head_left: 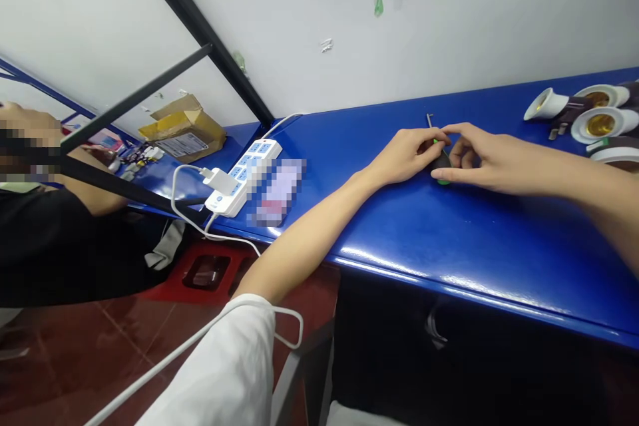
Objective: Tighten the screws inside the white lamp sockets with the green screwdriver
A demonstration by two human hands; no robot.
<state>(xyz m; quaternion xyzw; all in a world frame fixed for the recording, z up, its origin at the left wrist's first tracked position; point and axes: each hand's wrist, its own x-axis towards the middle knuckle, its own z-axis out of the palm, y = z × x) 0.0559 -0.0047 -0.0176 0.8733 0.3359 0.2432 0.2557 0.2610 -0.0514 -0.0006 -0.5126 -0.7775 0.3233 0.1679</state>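
A screwdriver with a dark and green handle [441, 165] lies low over the blue table, its thin metal shaft pointing toward the wall. The fingers of my left hand [407, 154] are closed around the front of the handle, near the shaft. My right hand [479, 158] is at the handle's right side, with its thumb against the rear end and its index finger reaching over to my left fingertips. Its other fingers are curled and partly hidden.
White-rimmed round parts [599, 123] with amber centres stand at the table's right. To the left are a white power strip [244, 176] with a plugged charger, a blurred phone [282, 192], a black frame post [200, 23], an open carton [184, 133] and a person in black [54, 246].
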